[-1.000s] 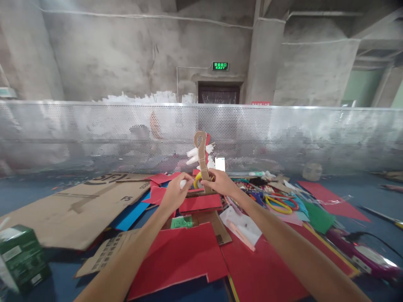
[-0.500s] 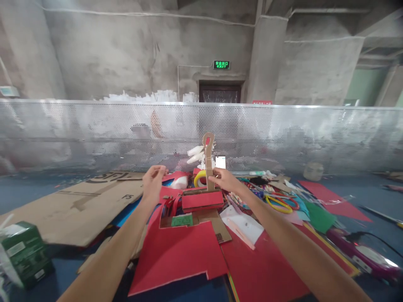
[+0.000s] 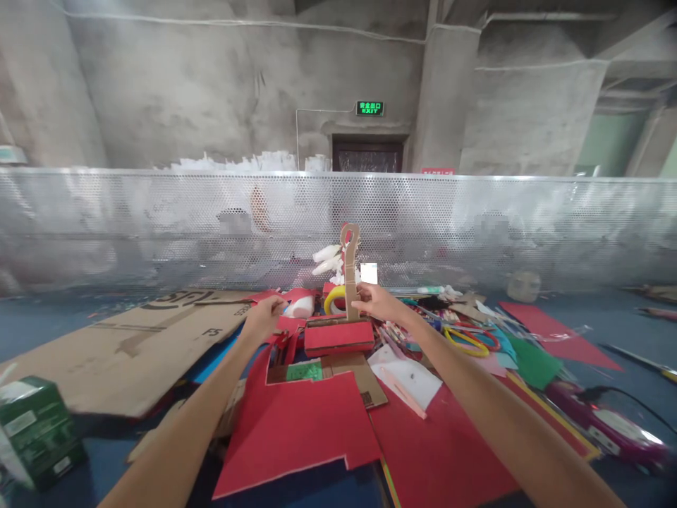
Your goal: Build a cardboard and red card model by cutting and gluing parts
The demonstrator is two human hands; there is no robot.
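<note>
A tall brown cardboard strip (image 3: 351, 271) with a rounded, looped top stands upright at the red-sided cardboard box (image 3: 339, 339). Thin pale thread seems to be wound around the strip. My right hand (image 3: 378, 303) grips the strip low down, fingers and thumb closed on it. Off to the left, apart from the strip, my left hand (image 3: 264, 317) has its fingertips pinched together; whatever is between them is too small to make out. Behind the strip lies a yellow tape roll (image 3: 335, 300), with a white rounded object (image 3: 300, 307) nearer my left hand.
A large cut sheet of red card (image 3: 301, 430) covers the front middle. Flat brown cardboard (image 3: 153, 353) and a green box (image 3: 39, 430) lie left. On the right are yellow-handled scissors (image 3: 468, 342), green paper (image 3: 534, 363) and a purple power strip (image 3: 603, 423). A perforated metal screen (image 3: 211, 226) stands behind.
My left hand has come down a little and slightly to the right, still pinched. My right hand keeps its hold on the cardboard strip, which stays upright.
</note>
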